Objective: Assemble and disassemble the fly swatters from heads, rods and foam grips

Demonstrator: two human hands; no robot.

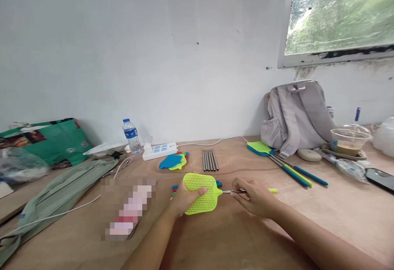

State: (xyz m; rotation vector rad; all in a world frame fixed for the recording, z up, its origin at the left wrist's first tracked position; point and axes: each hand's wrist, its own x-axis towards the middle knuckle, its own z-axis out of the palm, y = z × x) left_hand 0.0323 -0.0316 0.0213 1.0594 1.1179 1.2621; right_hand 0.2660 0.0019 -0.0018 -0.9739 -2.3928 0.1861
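A yellow-green fly swatter (201, 204) is held level above the table between both hands. My left hand (182, 199) grips its perforated head, thumb on top and fingers underneath. My right hand (250, 195) closes round the metal rod, whose yellow-green handle end (272, 191) sticks out past the fingers. Behind the held head, blue and red handles (218, 183) show in part. Farther back lie several loose metal tubes (210, 160) side by side. Left of them is a small pile of blue, yellow-green and red swatter heads (171, 161).
Swatters with blue and yellow-green handles (295, 171) lie at the right by a grey backpack (298, 116). A power strip (159, 151), water bottle (131, 136) and green bag (52, 143) stand left. A drink cup (349, 140) and phone (381, 179) sit far right.
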